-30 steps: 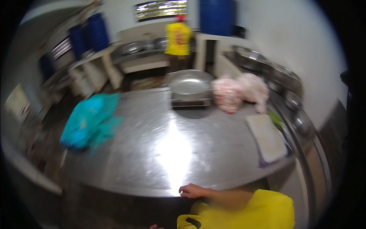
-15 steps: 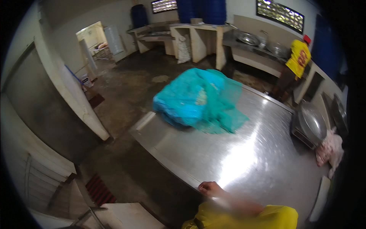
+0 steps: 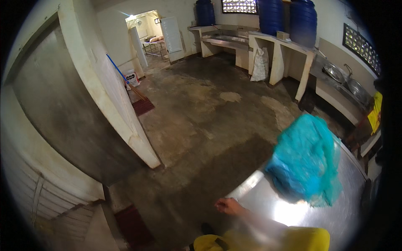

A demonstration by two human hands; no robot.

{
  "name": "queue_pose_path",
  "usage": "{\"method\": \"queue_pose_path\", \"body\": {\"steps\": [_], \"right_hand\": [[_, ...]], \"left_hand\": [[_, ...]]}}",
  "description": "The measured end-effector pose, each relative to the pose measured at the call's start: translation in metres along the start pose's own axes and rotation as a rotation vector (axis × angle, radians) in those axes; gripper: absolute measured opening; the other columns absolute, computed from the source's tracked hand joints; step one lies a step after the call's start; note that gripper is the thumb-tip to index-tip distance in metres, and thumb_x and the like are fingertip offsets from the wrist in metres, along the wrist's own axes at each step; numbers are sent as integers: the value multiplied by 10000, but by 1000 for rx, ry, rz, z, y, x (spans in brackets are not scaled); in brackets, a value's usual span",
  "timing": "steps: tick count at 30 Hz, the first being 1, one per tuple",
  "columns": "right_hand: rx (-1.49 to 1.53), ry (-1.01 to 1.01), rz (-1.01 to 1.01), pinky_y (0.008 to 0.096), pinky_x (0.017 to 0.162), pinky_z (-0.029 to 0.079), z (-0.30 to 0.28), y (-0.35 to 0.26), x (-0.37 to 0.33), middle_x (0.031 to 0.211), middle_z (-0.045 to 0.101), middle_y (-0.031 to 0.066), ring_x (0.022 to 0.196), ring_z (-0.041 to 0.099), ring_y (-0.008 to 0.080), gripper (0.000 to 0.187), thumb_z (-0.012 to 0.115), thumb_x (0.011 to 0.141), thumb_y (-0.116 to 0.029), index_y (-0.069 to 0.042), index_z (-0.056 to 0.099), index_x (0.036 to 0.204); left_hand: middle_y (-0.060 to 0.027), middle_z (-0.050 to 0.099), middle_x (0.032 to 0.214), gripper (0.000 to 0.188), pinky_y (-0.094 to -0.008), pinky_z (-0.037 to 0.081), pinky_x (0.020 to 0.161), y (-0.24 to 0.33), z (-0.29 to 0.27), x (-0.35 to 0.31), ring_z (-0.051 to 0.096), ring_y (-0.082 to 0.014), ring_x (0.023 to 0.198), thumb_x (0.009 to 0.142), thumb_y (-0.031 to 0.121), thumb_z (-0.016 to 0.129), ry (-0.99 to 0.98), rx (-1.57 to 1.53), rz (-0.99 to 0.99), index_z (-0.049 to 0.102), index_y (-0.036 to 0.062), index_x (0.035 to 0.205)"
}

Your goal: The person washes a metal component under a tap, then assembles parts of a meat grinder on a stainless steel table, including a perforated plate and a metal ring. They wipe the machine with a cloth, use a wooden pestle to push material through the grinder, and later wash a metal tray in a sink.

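At bottom centre of the head view, one hand (image 3: 228, 206) rests on the near corner edge of the steel tabletop (image 3: 268, 196), coming off a blurred forearm in a yellow sleeve (image 3: 301, 239). It looks like the left hand, though motion blur makes that unsure. Fingers look loosely curled over the edge, pinching nothing, but blur is too heavy to tell their state for certain. Right hand not in view.

Nearest thing on the tabletop: crumpled turquoise plastic bag (image 3: 307, 161), up and to the right of the hand, well apart from it, lying near the tabletop's left edge. Bright light glare on the steel just below the bag.

Surroundings: stained concrete floor (image 3: 209, 113) fills the middle. Large white pillar and grey wall panel (image 3: 54, 113) on the left. Blue-handled broom (image 3: 121, 77) leans by the wall, small white bucket (image 3: 132, 78) and a dark red mat (image 3: 143, 106) beside it. Open doorway (image 3: 148, 35) at the back. Concrete counters along the far and right walls, blue barrels (image 3: 289, 19) on top, white sack (image 3: 260, 65) leaning underneath. Metal basins (image 3: 345, 79) on the right counter. Another person in a yellow top (image 3: 374, 113) at the right rim, mostly cut off.
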State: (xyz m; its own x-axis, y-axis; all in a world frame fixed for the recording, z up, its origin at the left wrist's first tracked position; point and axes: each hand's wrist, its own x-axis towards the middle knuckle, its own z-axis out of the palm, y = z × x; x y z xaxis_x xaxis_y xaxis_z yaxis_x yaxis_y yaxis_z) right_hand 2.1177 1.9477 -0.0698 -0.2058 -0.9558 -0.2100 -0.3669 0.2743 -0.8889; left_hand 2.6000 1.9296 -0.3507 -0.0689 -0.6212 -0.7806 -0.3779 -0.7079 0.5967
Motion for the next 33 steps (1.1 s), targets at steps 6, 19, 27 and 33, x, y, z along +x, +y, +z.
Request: {"method": "queue_pose_path", "body": {"steps": [6, 19, 27, 33], "right_hand": [[95, 213, 460, 366, 749, 574, -59, 2, 156, 898, 748, 108, 806, 731, 245, 281, 660, 903, -266, -52, 712, 1078], [-52, 169, 52, 505, 1003, 451, -175, 23, 755, 1293, 589, 194, 1225, 542, 367, 334, 528, 981, -184, -14, 581, 1263], [168, 445, 232, 463, 935, 471, -249, 5, 945, 1159, 617, 162, 1119, 579, 329, 324, 532, 974, -154, -30, 583, 1269], [-38, 1118, 1188, 472, 709, 524, -110, 140, 936, 887, 685, 169, 835, 647, 348, 117, 647, 791, -149, -72, 712, 852]], "left_hand": [[-188, 694, 1035, 304, -464, 583, 743, 357, 4, 175, 698, -331, 851, 996, 240, 564, -130, 76, 360, 608, 21, 1202], [-176, 699, 981, 282, -453, 590, 728, 855, 203, 447, 701, -315, 798, 978, 240, 589, -650, 754, 252, 627, 23, 1154], [-166, 697, 958, 274, -446, 586, 733, 1123, 353, 614, 694, -302, 784, 964, 247, 606, -985, 1028, 388, 640, 31, 1128], [-158, 696, 942, 268, -442, 583, 736, 1301, 397, 729, 689, -291, 773, 954, 253, 619, -1084, 1086, 432, 650, 36, 1108]]}}
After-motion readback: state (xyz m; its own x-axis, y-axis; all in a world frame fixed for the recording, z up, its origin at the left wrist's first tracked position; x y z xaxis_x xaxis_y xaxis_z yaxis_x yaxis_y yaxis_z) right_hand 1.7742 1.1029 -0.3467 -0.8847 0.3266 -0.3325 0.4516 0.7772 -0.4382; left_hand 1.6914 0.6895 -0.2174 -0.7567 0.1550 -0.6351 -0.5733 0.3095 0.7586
